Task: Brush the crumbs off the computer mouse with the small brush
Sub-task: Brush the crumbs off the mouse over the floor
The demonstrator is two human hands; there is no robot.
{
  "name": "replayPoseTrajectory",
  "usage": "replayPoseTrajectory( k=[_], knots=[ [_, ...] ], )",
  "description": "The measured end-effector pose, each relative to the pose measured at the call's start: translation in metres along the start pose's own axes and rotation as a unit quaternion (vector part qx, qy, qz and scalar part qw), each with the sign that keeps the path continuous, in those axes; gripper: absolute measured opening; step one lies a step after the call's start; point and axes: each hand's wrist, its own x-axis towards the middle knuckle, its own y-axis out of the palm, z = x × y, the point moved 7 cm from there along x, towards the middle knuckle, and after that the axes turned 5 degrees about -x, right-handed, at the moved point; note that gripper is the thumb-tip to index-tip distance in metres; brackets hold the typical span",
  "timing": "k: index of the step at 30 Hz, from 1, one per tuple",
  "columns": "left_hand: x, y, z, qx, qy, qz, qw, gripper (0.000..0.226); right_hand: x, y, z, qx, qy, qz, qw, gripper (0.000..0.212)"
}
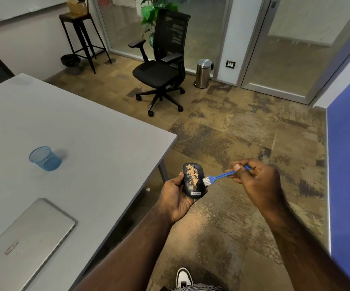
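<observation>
A black computer mouse [193,181] with tan crumbs spread over its top rests in my left hand [176,196], held up over the floor just past the table's corner. My right hand [256,181] pinches the blue handle of a small brush [218,177]. Its white bristles touch the mouse's right edge. Fine tan crumbs lie scattered on the carpet [201,217] below the mouse.
A grey table [75,133] at left carries a blue mesh cup [44,158] and a closed silver laptop [22,238]. A black office chair [161,66], a steel pedal bin [203,73] and a tall stool [81,36] stand farther off. A blue panel [348,164] borders the right.
</observation>
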Motion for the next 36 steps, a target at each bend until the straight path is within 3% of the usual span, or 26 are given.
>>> replayPoseTrajectory(
  k=[2,6,13,20,24,28,32,36],
  knots=[
    [0.001,-0.001,0.001,0.002,0.000,-0.002,1.000,0.045,-0.002,0.009,-0.001,-0.022,0.004,0.021,1.000,0.021],
    [-0.002,-0.002,0.002,0.018,-0.012,-0.003,1.000,0.050,0.004,0.003,-0.010,-0.002,0.044,-0.031,0.999,0.016],
    [-0.004,-0.002,0.005,0.017,-0.029,0.008,0.999,0.052,0.001,0.005,-0.011,-0.010,0.058,-0.042,0.997,0.018],
    [-0.007,0.000,0.008,0.019,-0.036,0.019,0.999,0.052,0.003,0.002,-0.011,-0.045,0.059,-0.043,0.996,0.021],
    [-0.009,0.003,0.009,0.032,-0.036,0.026,0.998,0.053,0.003,0.002,-0.006,0.003,0.047,-0.036,0.998,0.021],
    [-0.009,0.003,0.010,0.044,-0.033,0.028,0.998,0.053,0.003,0.005,-0.005,-0.047,0.042,-0.033,0.997,0.014],
    [-0.010,0.003,0.011,0.044,-0.036,0.026,0.998,0.052,0.007,0.005,-0.005,0.013,0.053,-0.030,0.998,0.018],
    [-0.010,0.002,0.012,0.055,-0.033,0.024,0.998,0.052,0.008,0.007,0.001,-0.064,0.040,-0.028,0.997,0.015]
  ],
)
